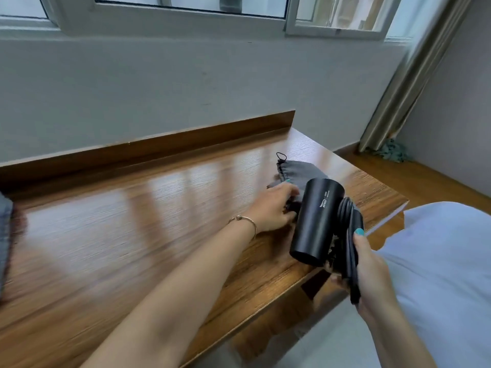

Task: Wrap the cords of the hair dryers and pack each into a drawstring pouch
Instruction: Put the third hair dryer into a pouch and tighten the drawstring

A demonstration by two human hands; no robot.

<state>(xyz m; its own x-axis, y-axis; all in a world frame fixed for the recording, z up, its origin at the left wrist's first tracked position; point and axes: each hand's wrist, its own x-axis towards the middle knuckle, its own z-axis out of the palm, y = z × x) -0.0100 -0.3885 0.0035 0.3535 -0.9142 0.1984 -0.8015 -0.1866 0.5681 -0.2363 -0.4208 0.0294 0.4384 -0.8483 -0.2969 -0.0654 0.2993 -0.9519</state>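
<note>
Right hand (372,272) clamps the folded handle and coiled cord (348,216) of the hair dryer (317,221), held at the wooden table's (132,221) edge: smooth matte barrel, probably slippery, so the corded handle's the safer hold. Left hand (273,208) pinches the soft, limp grey pouch (297,173) beside it.

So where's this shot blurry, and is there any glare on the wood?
Head view: motion blur smears the left side of the table; the hair dryer stays fairly sharp. Pale window reflections streak the tabletop. Wide-angle distortion bends the window frame.
</note>
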